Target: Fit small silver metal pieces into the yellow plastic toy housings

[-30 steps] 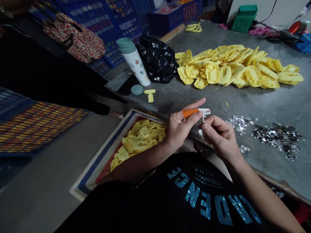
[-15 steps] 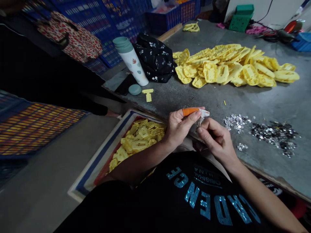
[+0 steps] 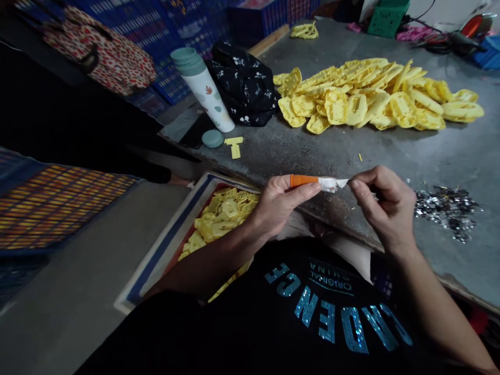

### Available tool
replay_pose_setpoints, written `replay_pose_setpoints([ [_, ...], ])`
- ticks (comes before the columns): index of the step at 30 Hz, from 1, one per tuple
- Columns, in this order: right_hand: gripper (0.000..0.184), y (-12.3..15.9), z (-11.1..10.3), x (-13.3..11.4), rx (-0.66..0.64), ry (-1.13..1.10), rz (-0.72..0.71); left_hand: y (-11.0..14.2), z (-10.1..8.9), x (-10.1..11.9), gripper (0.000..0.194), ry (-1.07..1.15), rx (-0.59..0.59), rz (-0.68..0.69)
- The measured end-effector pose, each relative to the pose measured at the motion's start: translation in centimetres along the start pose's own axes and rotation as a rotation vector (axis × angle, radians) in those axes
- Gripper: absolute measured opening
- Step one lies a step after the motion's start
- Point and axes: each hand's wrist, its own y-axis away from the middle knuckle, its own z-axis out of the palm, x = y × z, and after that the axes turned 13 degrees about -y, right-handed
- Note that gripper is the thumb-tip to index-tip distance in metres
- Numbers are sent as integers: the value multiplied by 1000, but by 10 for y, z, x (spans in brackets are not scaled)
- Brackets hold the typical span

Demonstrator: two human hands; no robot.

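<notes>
My left hand (image 3: pixel 277 200) is closed, its thumb pressed to the index finger, which wears an orange finger cot (image 3: pixel 303 180). Crumpled white tape (image 3: pixel 327 184) wraps the end of that finger, beside the thumb tip. A narrow tail of the tape stretches right to my right hand (image 3: pixel 385 203), which pinches its end between thumb and index finger. Both hands are above the near edge of the grey table. Just past my right hand lies a heap of small shiny clear and dark pieces (image 3: pixel 449 208), partly hidden by it.
Many yellow plastic shells (image 3: pixel 375 101) lie piled across the table (image 3: pixel 304 151). A tumbler (image 3: pixel 207 94), its lid (image 3: pixel 213 138), a black bag (image 3: pixel 246 88) and a yellow T-shaped piece (image 3: pixel 234 147) stand left. Below is a crate (image 3: pixel 156 263) of yellow parts. Another person (image 3: pixel 78 120) stands at left.
My right hand has moved right, away from my left hand, drawing the tape's tail out straight between them. The left hand has barely moved. The view has shifted slightly.
</notes>
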Motion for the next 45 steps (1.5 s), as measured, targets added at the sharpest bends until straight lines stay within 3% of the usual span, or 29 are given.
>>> replay_pose_setpoints([
  [5,16,-6,-25,-17,-5,244,-193,0,-4,-2,19,-63,104,18],
  [9,7,3,-37,-21,-135,393,-352,0,-2,5,20,-12,92,6],
  [12,10,13,-42,-14,-201,483,-407,3,0,7,17,21,77,-21],
  [17,14,24,-37,-7,-170,480,-431,6,5,7,10,61,86,-1],
  [19,13,25,-32,-9,-198,365,-359,6,5,6,12,67,79,-1],
  [24,18,28,-35,-9,-261,-65,-24,10,6,3,20,50,5,-4],
  [27,9,34,-48,-5,-284,-237,116,9,6,4,17,82,77,30],
  [29,11,37,-54,-6,-185,-267,185,7,7,5,13,92,129,73],
  [32,16,31,-50,-20,94,-138,80,7,10,5,11,49,111,100],
  [34,20,21,-39,-33,141,-33,-51,10,12,6,11,10,98,120],
  [36,21,8,-25,-42,58,-21,-70,14,14,7,14,-28,85,122],
  [41,38,-9,6,-31,-104,-479,353,23,14,12,19,-123,37,142],
  [45,34,-8,19,-22,-131,-742,423,24,13,12,17,-164,66,173],
])
